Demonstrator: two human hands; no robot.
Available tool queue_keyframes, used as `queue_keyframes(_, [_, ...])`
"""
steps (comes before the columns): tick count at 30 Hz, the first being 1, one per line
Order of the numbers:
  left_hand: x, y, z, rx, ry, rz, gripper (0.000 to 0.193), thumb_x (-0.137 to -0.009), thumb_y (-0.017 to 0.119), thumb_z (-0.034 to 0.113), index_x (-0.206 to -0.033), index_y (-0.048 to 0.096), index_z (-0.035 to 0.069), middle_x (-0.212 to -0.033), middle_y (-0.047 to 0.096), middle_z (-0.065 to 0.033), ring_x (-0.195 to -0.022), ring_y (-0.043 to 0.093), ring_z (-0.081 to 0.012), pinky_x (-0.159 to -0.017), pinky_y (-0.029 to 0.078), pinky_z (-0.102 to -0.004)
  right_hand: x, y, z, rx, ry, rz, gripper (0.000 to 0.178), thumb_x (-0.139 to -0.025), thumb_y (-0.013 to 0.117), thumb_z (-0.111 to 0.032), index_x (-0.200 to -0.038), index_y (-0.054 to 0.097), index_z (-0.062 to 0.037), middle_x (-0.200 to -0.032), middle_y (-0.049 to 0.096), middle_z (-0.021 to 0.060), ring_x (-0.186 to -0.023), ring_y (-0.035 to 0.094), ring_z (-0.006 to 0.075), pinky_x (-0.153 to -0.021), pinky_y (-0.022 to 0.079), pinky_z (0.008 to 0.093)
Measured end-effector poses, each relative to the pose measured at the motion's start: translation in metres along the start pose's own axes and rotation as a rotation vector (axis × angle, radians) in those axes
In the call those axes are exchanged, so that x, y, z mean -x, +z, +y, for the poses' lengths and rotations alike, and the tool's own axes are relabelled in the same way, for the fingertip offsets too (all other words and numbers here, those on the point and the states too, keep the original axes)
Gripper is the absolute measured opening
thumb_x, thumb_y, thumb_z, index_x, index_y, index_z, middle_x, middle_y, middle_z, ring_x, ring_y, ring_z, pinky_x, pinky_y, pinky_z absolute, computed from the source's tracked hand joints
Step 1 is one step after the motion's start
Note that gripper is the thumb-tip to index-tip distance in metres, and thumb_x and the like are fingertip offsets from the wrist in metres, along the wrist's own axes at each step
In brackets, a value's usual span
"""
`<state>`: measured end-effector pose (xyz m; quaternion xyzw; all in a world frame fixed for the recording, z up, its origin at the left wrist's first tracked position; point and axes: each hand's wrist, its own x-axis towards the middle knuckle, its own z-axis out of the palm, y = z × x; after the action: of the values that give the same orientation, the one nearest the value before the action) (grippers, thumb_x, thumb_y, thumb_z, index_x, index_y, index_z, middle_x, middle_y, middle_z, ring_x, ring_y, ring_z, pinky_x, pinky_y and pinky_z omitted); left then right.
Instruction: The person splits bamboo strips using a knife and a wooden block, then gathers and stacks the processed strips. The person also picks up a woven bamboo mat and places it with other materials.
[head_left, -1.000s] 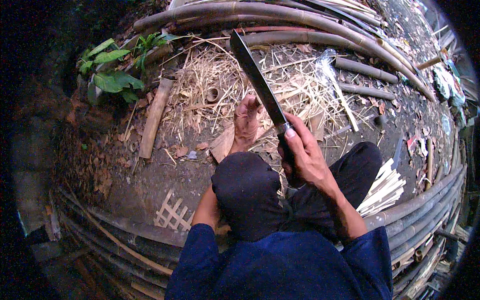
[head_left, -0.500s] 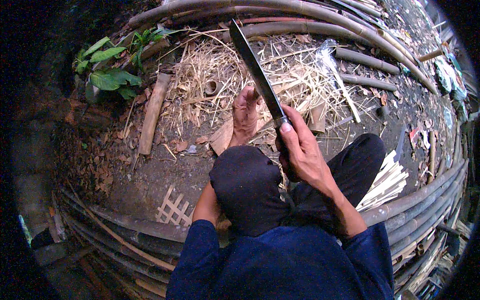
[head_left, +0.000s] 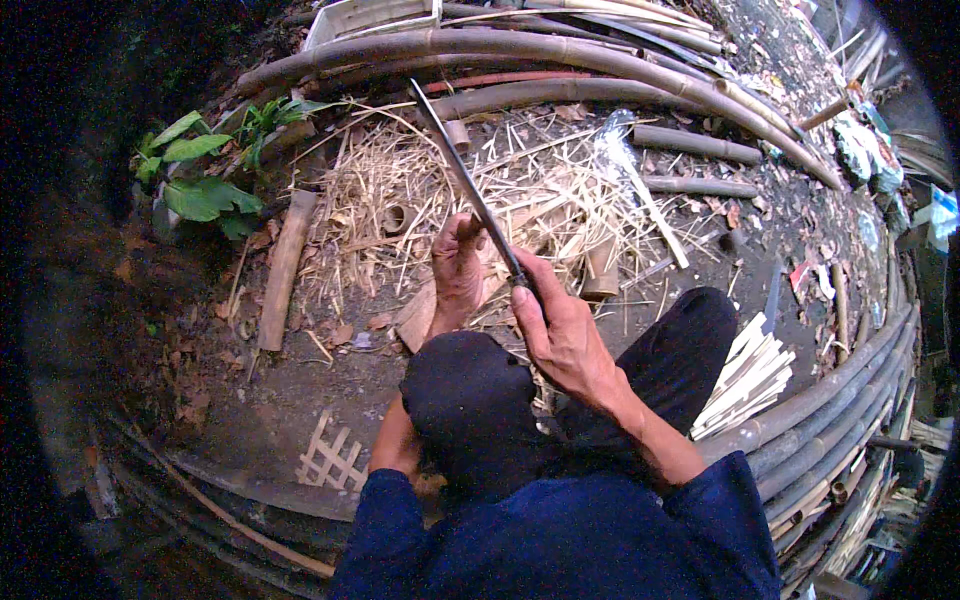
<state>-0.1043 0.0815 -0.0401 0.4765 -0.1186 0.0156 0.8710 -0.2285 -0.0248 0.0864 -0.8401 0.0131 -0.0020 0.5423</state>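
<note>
- Machete [head_left: 462, 173], dark and narrow on my feed, slants over the shavings heap [head_left: 350, 180], its tip toward the heap's far side.
- Right hand [head_left: 568, 342], on the heap's near side: I see its fingers wrapped round the machete's handle, thumb laid along it.
- Left hand [head_left: 457, 268], at the heap's near edge, has bent fingers just beside the blade; from my station I cannot tell whether they grip anything or touch the steel.
- Dark-clothed knee [head_left: 468, 390], nearer than the heap, hides part of the left forearm from me.
- Short bamboo tube [head_left: 398, 219] lies in the heap; I make out a tan bamboo section [head_left: 601, 272] at its near right edge.
- Green plant [head_left: 208, 195] grows left of the heap.
- Pale strips [head_left: 745, 382] lie right of the heap and nearer the wearer; long bamboo pole [head_left: 500, 42] runs beyond it.
</note>
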Motion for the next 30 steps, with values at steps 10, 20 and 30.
queue_keyframes(10, [0.003,0.011,0.031,-0.118,0.034,0.026,0.03,-0.086,0.066,0.035,-0.079,0.057,0.008,-0.071,0.044,0.0071,-0.066,0.036,-0.0048,-0.059,0.029,-0.0221,0.008,0.001,-0.01,0.034,-0.135,0.046,0.043,-0.093,0.046,-0.018,-0.135,0.037,-0.0114,-0.088,0.06,0.0294,-0.081,0.061,0.0454,-0.069,0.048,0.0469])
queue_keyframes(20, [0.008,-0.042,-0.023,-0.965,0.318,-0.166,0.053,-0.082,0.068,0.026,-0.126,0.046,0.006,-0.106,0.058,-0.0179,-0.095,0.06,-0.0298,-0.083,0.046,-0.0403,-0.007,0.015,0.006,0.035,-0.025,0.055,0.038,-0.096,0.042,-0.017,-0.134,0.038,-0.0118,-0.076,0.053,0.0136,-0.069,0.053,0.0242,-0.063,0.045,0.0352])
queue_keyframes(30, [0.013,-0.064,-0.05,-0.925,0.163,-0.041,0.02,-0.09,0.053,0.008,-0.109,0.055,0.003,-0.093,0.061,-0.0195,-0.088,0.061,-0.0359,-0.072,0.045,-0.0438,-0.016,0.011,0.021,0.035,-0.131,0.071,0.036,-0.095,0.045,-0.015,-0.131,0.041,-0.0093,-0.068,0.049,0.0165,-0.064,0.052,0.0198,-0.064,0.044,0.0333])
